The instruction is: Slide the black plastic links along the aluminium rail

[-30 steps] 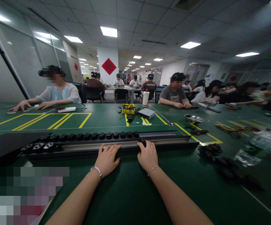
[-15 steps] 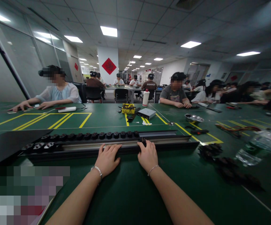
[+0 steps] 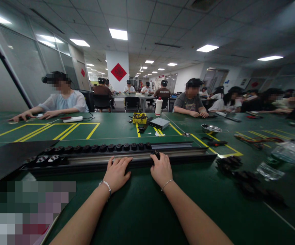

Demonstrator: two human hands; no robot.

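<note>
Two bare hands rest at a long black rail assembly with a silvery channel point(image 3: 188, 158), which lies crosswise on a green tabletop with yellow tape markings point(image 3: 139, 211). The left hand point(image 3: 117, 173) lies palm down, its fingers extended and slightly parted over the near channel; whether anything is beneath them cannot be told. The right hand point(image 3: 162, 167) has its thumb and fingers drawn closely around a small black part point(image 3: 157, 154), partly hidden, at the near channel. Behind the hands, a row of round black parts point(image 3: 103, 148) fills the left and middle stretch of the far channel; three black parts with silvery tops point(image 3: 42, 159) sit at the left end of the near one. A flat black sheet point(image 3: 9, 156) lies at the left. Loose dark parts point(image 3: 247, 182), blurred, lie on the right, near a clear plastic bottle with a green label point(image 3: 277, 162). Beyond the rail stand a yellow box wrapped in black cable point(image 3: 139, 118) and a flat grey box point(image 3: 159, 123).
</note>
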